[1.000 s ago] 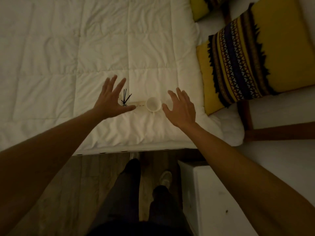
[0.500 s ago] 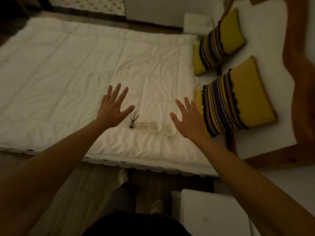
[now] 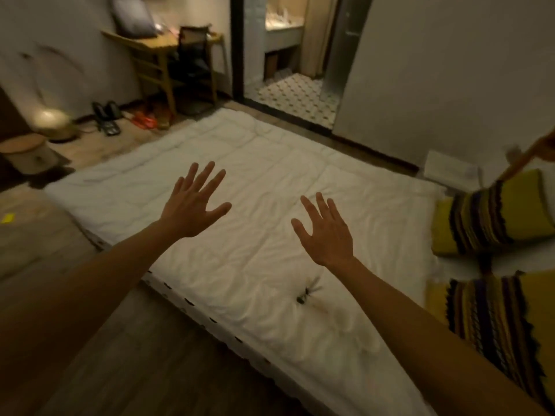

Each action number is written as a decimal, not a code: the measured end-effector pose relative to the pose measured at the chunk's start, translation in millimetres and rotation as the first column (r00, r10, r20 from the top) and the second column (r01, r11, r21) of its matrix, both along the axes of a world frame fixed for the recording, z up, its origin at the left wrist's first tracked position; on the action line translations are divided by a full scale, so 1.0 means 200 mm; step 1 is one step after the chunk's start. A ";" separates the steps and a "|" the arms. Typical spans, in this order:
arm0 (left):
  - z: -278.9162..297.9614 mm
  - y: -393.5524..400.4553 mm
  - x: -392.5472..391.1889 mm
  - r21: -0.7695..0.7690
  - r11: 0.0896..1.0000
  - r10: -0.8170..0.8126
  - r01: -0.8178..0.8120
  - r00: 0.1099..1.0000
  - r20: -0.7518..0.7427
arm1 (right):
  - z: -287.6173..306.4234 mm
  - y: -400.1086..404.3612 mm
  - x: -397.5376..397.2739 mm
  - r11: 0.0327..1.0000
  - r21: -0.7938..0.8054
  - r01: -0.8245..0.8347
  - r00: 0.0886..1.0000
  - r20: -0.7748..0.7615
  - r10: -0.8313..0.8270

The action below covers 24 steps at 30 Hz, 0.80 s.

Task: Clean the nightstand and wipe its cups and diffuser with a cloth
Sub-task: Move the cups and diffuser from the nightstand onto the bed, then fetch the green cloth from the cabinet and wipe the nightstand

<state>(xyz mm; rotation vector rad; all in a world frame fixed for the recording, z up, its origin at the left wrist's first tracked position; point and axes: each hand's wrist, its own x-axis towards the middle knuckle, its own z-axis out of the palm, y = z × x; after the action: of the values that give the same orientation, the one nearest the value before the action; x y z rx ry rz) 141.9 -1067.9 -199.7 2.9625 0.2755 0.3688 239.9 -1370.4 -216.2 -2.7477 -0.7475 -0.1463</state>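
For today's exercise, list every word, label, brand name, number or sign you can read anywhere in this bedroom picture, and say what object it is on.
None can be read.
The diffuser on the white duvet is motion-blurred; any label on it is illegible.
The yellow item on the floor is too small to tell.
The desk clutter is blurred.

Both bare arms reach forward, apart from each other. The left hand (image 3: 192, 208) is held up with fingers (image 3: 207, 178) spread straight; the right hand (image 3: 327, 235) likewise, fingers straight, holding nothing.
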 end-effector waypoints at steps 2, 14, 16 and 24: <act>0.08 0.23 -0.05 -0.022 0.996 0.083 -0.082 0.996 0.041 | 0.05 0.25 0.04 0.998 0.008 -0.066 0.998 0.019 0.066; 0.27 1.41 -0.57 -0.019 0.906 0.423 -0.423 0.903 0.079 | 0.18 1.78 0.01 0.903 0.064 -0.425 0.905 0.021 0.425; 0.26 1.59 -0.64 -0.033 0.872 0.489 -0.488 0.869 0.076 | 0.20 2.02 0.00 0.868 0.043 -0.494 0.869 0.039 0.493; 0.26 2.37 -0.76 0.002 0.747 0.661 -0.665 0.743 0.100 | 0.24 3.12 0.07 0.757 0.064 -0.651 0.759 0.104 0.643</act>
<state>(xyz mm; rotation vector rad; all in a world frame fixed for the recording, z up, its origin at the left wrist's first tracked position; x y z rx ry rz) -10.8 -593.0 -147.8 2.7578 1.3431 0.5856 253.1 -745.9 -167.9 -2.2342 -1.6179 -0.1294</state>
